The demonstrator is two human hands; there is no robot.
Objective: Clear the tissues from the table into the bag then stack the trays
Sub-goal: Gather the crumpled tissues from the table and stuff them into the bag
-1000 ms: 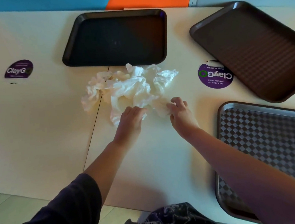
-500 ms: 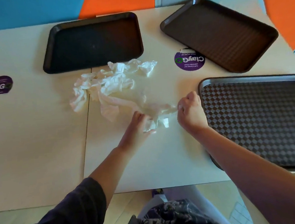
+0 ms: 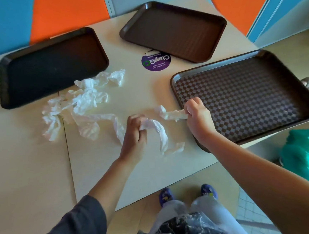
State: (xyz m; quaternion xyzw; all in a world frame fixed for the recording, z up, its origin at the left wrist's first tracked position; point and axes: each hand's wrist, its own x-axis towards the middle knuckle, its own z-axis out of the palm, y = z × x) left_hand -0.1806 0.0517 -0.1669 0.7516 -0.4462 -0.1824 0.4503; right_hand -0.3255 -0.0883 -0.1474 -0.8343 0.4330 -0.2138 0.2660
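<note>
black tray (image 3: 52, 66) lies at 10 o'clock on the table (image 3: 22, 156), empty. just below its near edge a heap of crumpled white tissues (image 3: 81, 102) spreads twd centre. l hand (image 3: 134, 135) at centre, fingers curled tight round a twisted tissue strip (image 3: 158, 131) whose end trails down to 5 o'clock of the hand. purple round sticker (image 3: 156, 61) at 12, w/ a brown tray (image 3: 174, 31) just beyond it, angled. r hand (image 3: 196, 117) sits over the near-left rim of the checkered tray (image 3: 245, 95) at 3 o'clock, fingers pinched shut on a small tissue wad (image 3: 172, 114) pointing left. teal bag (image 3: 306, 157) at 4 o'clock, off the table, on the floor side.
</note>
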